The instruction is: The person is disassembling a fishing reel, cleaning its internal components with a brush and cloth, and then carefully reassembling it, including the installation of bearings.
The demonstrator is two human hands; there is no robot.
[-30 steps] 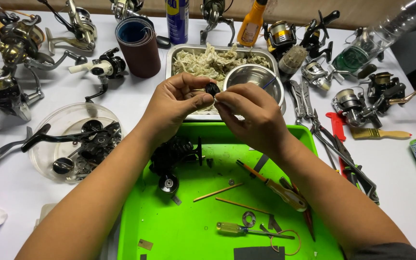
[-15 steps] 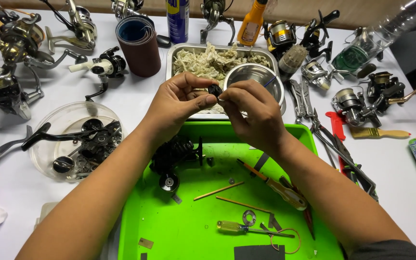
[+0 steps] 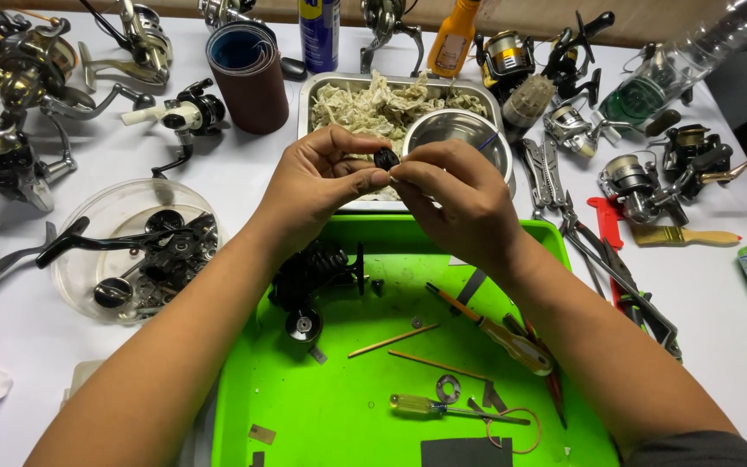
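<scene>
While both hands pinch it, the small part looks round, black and glossy.

A white table fills nearly the whole view under bright, even light. Along its far edge runs a brown wall strip.

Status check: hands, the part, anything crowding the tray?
Left hand and right hand pinch small black part together. Above green tray. Reel body beneath; nothing blocking.
</scene>
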